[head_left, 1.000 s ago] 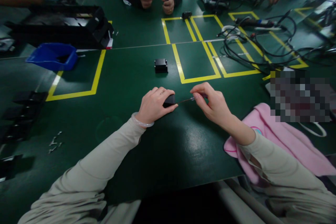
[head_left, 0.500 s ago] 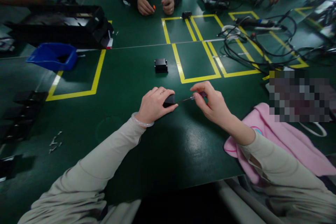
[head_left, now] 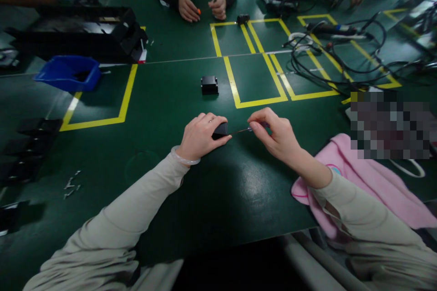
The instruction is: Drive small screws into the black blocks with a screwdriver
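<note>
My left hand point(head_left: 204, 135) is closed around a small black block-shaped part point(head_left: 220, 131) on the green table. Its thumb and fingers press the part from two sides, hiding much of it. In my right hand point(head_left: 271, 129) is a screwdriver point(head_left: 241, 130), pinched between thumb and forefinger. The thin shaft runs left, its tip at the right face of the black part; whether it touches a screw is too small to tell. The handle is mostly behind the fingers. Beyond my hands a similar black part point(head_left: 209, 84) rests on the table.
A blue bin point(head_left: 70, 72) and long black trays point(head_left: 78, 34) stand at the back left. Several small screws point(head_left: 71, 185) lie at the left, near black parts point(head_left: 25, 150). Tangled cables point(head_left: 341, 50) and a pink cloth point(head_left: 355, 177) are on the right. A co-worker's hands point(head_left: 203, 8) work opposite.
My right thumb and fingers have shifted slightly on the screwdriver, covering more of its handle. My left hand and the black part stay put. The hands opposite have moved a little.
</note>
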Demonstrator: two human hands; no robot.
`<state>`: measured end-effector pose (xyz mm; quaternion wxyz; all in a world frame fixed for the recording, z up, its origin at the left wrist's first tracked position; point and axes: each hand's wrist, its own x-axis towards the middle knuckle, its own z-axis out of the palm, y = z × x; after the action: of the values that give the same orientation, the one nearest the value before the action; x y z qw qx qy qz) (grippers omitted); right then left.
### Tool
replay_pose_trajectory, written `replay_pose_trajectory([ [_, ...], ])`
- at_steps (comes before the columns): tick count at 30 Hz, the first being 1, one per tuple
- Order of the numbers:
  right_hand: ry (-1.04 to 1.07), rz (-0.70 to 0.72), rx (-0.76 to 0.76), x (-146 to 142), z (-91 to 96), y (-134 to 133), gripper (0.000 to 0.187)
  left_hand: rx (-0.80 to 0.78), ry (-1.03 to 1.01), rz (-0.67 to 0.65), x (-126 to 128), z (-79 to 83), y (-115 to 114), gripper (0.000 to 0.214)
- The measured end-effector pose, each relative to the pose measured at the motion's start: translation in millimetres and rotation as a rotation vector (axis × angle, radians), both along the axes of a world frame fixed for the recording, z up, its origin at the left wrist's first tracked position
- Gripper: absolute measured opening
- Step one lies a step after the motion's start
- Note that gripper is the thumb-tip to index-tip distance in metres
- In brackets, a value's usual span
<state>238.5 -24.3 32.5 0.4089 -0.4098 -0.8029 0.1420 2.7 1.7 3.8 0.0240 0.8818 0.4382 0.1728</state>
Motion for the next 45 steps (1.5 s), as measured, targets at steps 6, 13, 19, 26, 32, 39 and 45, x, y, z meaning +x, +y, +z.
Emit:
replay_pose_trajectory([
  [6, -0.017, 0.008, 0.018, -0.2, 1.6, -1.0, 0.009, -0.003, -0.003, 0.001, -0.3, 0.0, -0.4, 0.043],
  [13, -0.018, 0.035, 0.011, -0.1, 2.6, -1.1, 0.012, 0.006, 0.003, 0.002, -0.1, -0.7, -0.1, 0.044],
  [19, -0.027, 0.015, 0.001, -0.4, 2.4, -1.5, 0.011, 0.004, 0.005, 0.002, 0.2, -0.1, -0.4, 0.044],
  [26, -0.023, 0.045, 0.007, 0.4, 2.4, -0.7, 0.012, -0.001, -0.001, 0.002, -0.6, 0.1, -0.6, 0.043],
  [32, -0.033, 0.017, -0.008, -0.1, 3.1, -1.9, 0.011, -0.005, -0.006, -0.001, -0.4, 0.3, -0.4, 0.043],
  [39, -0.032, 0.047, -0.015, 0.2, 2.7, -1.0, 0.01, -0.003, 0.006, 0.001, -0.2, -0.3, 0.0, 0.044],
  [45, -0.038, 0.039, -0.025, 0.6, 2.6, -0.8, 0.011, 0.0, 0.005, 0.002, -0.3, -0.7, 0.2, 0.043],
])
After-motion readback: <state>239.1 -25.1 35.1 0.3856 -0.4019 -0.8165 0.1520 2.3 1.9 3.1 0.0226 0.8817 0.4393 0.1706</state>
